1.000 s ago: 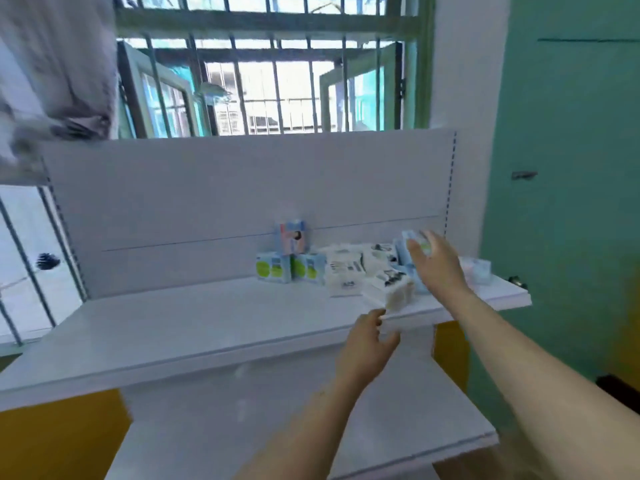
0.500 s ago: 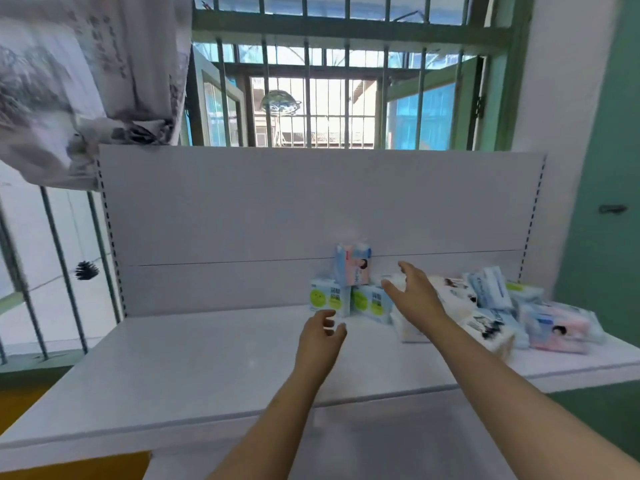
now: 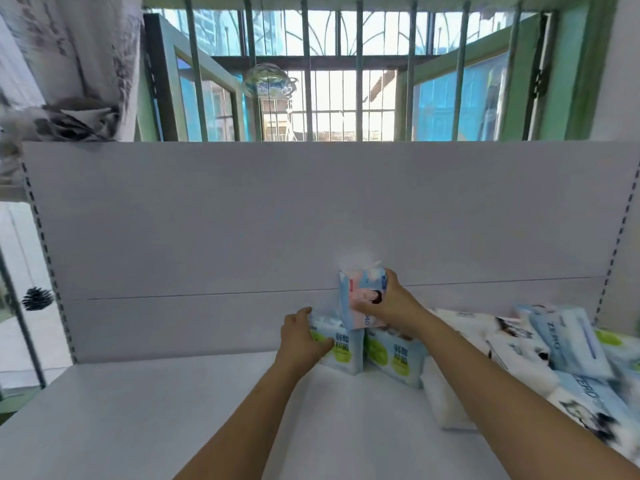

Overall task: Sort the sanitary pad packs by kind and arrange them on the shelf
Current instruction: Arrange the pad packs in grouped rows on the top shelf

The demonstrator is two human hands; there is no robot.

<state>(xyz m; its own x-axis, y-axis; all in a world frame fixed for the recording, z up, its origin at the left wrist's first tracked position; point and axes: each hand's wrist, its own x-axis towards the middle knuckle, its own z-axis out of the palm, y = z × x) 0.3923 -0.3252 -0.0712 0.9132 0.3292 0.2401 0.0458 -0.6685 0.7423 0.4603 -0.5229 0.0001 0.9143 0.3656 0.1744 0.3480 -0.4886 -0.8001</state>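
Two blue packs with green circles stand side by side against the shelf's back panel: the left green-circle pack point(image 3: 341, 348) and the right green-circle pack point(image 3: 394, 355). On top of them sits a pink-and-blue pack point(image 3: 362, 299) with a printed figure. My right hand point(image 3: 393, 306) grips that top pack from its right side. My left hand point(image 3: 300, 336) holds the left green-circle pack at its left edge. A heap of white packs point(image 3: 450, 400) and blue "ZERO" packs point(image 3: 568, 341) lies at the right of the white shelf point(image 3: 156, 410).
A white back panel point(image 3: 242, 220) rises behind the shelf, with slotted uprights at both sides. Above it a barred window point(image 3: 346, 81) stands open. A patterned curtain point(image 3: 65, 64) hangs at the upper left.
Both hands moved forward to the stacked packs: the right hand closed on the pink-and-blue top pack, the left hand reached the left green-circle pack. The camera moved closer.
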